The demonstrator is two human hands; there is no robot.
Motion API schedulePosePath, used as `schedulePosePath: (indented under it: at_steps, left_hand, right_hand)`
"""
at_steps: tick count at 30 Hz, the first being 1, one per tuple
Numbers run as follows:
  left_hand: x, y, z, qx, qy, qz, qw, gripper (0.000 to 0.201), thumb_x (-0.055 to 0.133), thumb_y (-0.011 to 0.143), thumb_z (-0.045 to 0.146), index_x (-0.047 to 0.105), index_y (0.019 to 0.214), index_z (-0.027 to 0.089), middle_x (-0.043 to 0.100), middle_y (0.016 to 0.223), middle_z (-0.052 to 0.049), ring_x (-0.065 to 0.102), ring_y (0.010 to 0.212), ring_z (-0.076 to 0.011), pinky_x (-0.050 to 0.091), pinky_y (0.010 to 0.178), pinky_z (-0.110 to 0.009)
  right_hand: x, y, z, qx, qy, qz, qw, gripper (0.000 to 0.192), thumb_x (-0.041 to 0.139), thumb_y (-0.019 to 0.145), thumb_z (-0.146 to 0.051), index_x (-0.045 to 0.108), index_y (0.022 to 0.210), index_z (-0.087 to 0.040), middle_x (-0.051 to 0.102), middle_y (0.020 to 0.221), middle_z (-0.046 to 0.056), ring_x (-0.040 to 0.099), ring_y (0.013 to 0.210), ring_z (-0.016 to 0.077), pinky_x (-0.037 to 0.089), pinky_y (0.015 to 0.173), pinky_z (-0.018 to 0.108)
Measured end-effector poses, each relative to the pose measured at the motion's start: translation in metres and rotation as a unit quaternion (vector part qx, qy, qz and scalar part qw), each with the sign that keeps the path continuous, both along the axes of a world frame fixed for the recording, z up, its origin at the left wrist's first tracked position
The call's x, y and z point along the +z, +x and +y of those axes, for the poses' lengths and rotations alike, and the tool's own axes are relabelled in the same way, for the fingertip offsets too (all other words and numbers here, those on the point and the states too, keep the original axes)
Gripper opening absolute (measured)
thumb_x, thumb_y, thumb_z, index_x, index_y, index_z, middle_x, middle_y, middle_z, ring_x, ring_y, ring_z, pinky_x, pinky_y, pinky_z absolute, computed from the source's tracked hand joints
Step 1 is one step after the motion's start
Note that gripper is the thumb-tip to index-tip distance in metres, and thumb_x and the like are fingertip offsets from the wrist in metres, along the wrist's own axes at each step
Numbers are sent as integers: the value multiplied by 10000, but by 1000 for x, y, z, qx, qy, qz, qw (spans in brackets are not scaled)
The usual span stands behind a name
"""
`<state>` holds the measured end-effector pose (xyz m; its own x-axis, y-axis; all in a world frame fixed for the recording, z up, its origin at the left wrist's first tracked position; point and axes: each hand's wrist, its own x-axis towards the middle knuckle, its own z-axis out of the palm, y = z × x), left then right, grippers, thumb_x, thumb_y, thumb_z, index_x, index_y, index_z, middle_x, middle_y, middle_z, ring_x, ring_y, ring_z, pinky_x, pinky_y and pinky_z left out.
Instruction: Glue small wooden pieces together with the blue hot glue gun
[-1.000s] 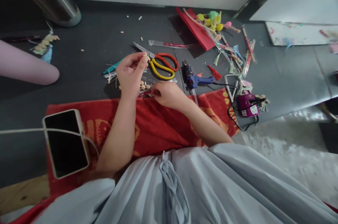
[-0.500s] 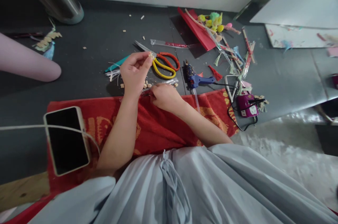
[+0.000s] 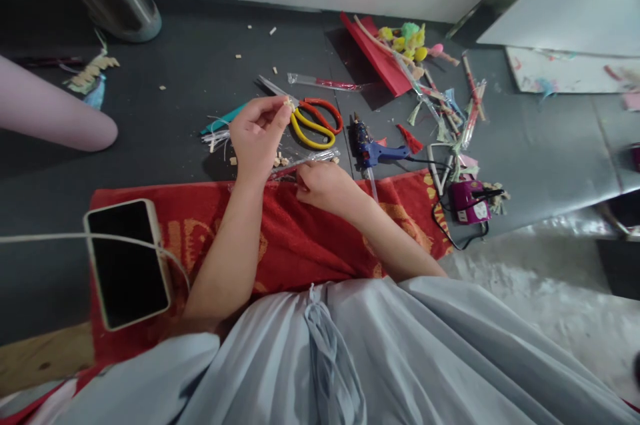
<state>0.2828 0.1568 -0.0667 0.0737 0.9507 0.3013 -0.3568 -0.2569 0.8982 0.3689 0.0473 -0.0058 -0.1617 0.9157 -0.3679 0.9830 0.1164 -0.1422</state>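
My left hand is raised over the dark floor, thumb and fingertips pinching a small pale bead (too tiny to make out more), just beside the yellow-and-red scissors. My right hand rests at the red cloth's edge, fingers closed on a thin clear-wrapped stick. Blue glue gun near. No writing readable anywhere.

A phone lies on the cloth, left of both arms; scissors lie beyond, glue gun to their right.
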Motion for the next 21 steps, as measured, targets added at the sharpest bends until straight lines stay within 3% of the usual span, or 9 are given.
schedulePosePath:
  at_steps: [8, 14, 18, 21]
  left_hand:
    - [-4, -2, 1, -40, -24, 14, 999, 332, 752, 717, 538, 697, 872, 250, 662, 816, -24, 688, 871, -199, 587, 832, -374]
    - [-3, -2, 1, -46, -19, 10, 999, 344, 759, 705, 540, 707, 858, 236, 669, 797, -13, 684, 791, -165, 590, 773, -333]
    - [0, -2, -2, -62, -6, 18, 998, 310, 780, 697, 505, 724, 843, 238, 697, 825, -13, 674, 754, -138, 583, 729, -289]
    - [1, -4, -4, -96, 14, 23, 995, 275, 807, 681, 464, 736, 834, 248, 707, 833, -10, 674, 752, -127, 579, 713, -266]
  right_hand:
    - [-2, 5, -14, -9, -2, 24, 1000, 241, 469, 860, -191, 670, 952, -94, 713, 979, 169, 666, 933, 273, 451, 778, 330]
    - [-3, 20, -13, -27, 51, 117, 991, 179, 502, 849, -151, 675, 866, -108, 709, 901, 131, 635, 821, 198, 442, 742, 297]
    - [0, 45, -5, -56, 214, 304, 927, 153, 558, 875, -261, 658, 859, -147, 680, 797, 48, 570, 696, 119, 435, 662, 245]
    - [6, 57, 4, -65, 302, 364, 879, 214, 567, 895, -350, 642, 823, -163, 652, 757, 23, 523, 643, 98, 416, 612, 240]
